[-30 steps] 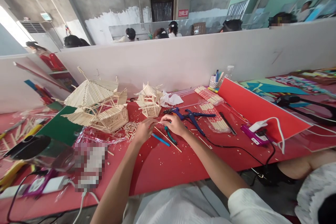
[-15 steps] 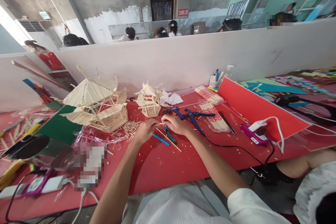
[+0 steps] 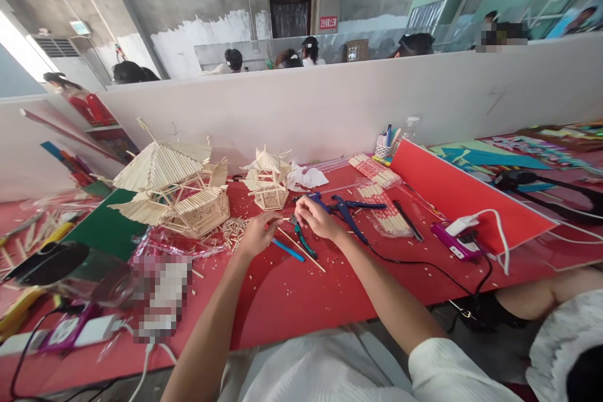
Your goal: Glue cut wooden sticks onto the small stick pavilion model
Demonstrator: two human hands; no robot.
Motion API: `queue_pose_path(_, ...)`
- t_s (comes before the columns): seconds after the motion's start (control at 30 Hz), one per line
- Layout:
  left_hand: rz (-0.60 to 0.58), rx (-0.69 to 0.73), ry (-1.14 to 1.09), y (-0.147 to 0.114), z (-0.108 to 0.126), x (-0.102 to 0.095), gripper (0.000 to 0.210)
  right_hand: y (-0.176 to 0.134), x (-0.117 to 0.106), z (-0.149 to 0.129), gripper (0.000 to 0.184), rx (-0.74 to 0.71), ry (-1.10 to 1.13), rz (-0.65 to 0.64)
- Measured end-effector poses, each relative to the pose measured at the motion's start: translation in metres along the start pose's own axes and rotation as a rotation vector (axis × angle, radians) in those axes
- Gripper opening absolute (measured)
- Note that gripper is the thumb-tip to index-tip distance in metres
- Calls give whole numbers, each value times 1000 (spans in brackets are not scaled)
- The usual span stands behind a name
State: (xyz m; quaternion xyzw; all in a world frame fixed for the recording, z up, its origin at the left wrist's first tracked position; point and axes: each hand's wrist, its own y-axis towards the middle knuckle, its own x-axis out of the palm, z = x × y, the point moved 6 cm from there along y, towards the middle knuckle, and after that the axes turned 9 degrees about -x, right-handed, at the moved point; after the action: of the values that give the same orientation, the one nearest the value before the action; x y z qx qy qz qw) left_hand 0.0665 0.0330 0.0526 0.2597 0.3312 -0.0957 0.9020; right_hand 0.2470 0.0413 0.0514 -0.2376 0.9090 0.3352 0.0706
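My left hand (image 3: 260,233) is closed, its thumb and forefinger pinching a short pale stick piece (image 3: 286,219). Beside it, my right hand (image 3: 316,218) has its fingers curled together; whatever they hold, if anything, is too small to make out. A gap separates the hands. Below them lie green-handled pliers (image 3: 308,244), a blue rod (image 3: 288,250) and a thin wooden stick (image 3: 308,255). A heap of short stick pieces (image 3: 234,232) is left of my left hand. Just behind the hands stands a small stick pavilion (image 3: 266,183), with a larger stick pavilion (image 3: 174,191) farther left.
Blue hand tools (image 3: 348,210) with a black cord lie right of my hands, near bundled sticks (image 3: 384,210). A red board (image 3: 466,195) leans beside a purple power strip (image 3: 456,245). At left are a clear container (image 3: 94,276) and a green board (image 3: 110,223). Another person sits at right.
My hands have drawn apart from touching; the right moved slightly right and up, off the small piece that the left hand holds.
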Motion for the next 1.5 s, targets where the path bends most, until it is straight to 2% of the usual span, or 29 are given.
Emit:
queue_pose_path(0.07, 8, 1, 11, 0, -1, -1, 17, 1, -5, 2, 34, 9, 22, 76)
queue_pose_path(0.13, 1, 6, 17, 0, -1, 0, 17, 2, -5, 4, 32, 24, -15, 73)
queue_pose_path(0.33, -72, 29, 39, 0, 4, 6, 18, 1, 10, 2, 14, 35, -348, -167)
queue_pose_path(0.53, -175, 40, 60, -2, 5, 12, 22, -5, 17, 2, 13, 60, -488, -306)
queue_pose_path(0.6, -170, 21, 90, -2, 3, 13, 21, -5, 16, 3, 12, 78, -530, -321)
queue_pose_path(0.73, -82, -52, 179, 0, -6, 9, 18, -3, -5, 7, 12, 156, -651, -239)
queue_pose_path(0.93, 59, -160, 271, 2, -26, -7, 17, -9, -61, 26, 12, 396, -971, 43)
queue_pose_path(1.07, 120, -209, 324, 3, -37, -11, 15, -15, -74, 46, 19, 538, -1074, 85)
queue_pose_path(1.17, 138, -224, 336, 2, -45, -12, 14, -14, -70, 57, 23, 575, -1073, 82)
queue_pose_path(1.27, 148, -233, 334, 2, -52, -13, 13, -12, -66, 62, 19, 570, -1027, 113)
queue_pose_path(1.5, 176, -254, 279, 5, -70, -16, 14, -16, -88, 54, 18, 448, -745, 333)
